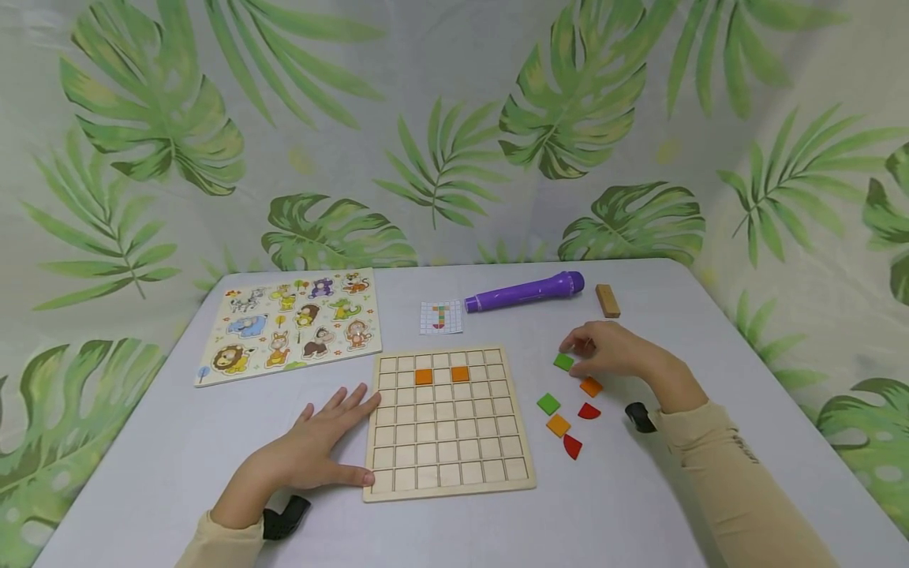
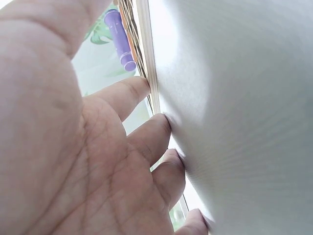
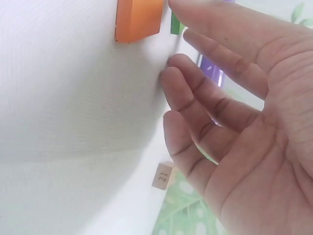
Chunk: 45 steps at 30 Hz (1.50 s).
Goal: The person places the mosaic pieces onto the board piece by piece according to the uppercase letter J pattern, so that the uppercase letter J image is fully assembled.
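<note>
Left hand [image 1: 316,448], fingers spread, rests against the grid board [image 1: 448,431], best held steady, while right of that board the right hand [image 1: 619,349] curves around a green tile [image 1: 563,362], grip unclear, ideally pinched by opposite edges.

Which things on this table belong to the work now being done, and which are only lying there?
Seemingly in use:
grid board, touched by the left hand
two orange squares on it
green square by the right hand
other loose coloured pieces
pattern card

Probably just lying about:
animal puzzle
purple microphone
wooden block
</note>
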Each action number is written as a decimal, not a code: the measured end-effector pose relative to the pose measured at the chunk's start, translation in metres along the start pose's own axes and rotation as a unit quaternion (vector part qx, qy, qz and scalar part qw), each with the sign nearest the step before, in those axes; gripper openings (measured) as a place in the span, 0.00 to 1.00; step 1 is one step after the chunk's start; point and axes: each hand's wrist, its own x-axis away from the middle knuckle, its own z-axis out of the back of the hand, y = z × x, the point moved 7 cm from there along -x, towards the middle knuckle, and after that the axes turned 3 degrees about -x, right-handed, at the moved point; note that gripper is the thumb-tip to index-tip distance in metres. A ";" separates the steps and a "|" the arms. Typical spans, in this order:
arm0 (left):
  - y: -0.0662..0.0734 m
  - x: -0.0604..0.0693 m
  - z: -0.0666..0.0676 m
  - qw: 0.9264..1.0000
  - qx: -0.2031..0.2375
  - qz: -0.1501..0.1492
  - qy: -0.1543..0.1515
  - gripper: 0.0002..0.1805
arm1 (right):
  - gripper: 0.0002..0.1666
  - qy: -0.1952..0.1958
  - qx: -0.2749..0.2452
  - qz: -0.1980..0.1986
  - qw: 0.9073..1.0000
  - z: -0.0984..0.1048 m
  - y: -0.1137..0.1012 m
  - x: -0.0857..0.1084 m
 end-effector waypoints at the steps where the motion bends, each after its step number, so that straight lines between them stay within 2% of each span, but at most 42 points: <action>1: 0.000 0.000 0.000 1.000 0.000 0.000 0.000 0.62 | 0.19 0.000 0.001 0.001 1.000 0.000 0.001 0.000; 10: 0.001 0.000 0.001 1.000 -0.002 -0.004 0.002 0.62 | 0.17 0.003 -0.012 0.002 1.000 -0.004 0.007 -0.004; 26: 0.001 0.001 0.001 1.000 0.003 -0.003 0.002 0.61 | 0.16 0.007 -0.024 0.016 1.000 -0.009 0.005 -0.009; 45: 0.002 0.001 0.001 1.000 0.005 -0.001 0.000 0.62 | 0.15 0.020 -0.009 0.025 0.999 -0.007 -0.013 -0.020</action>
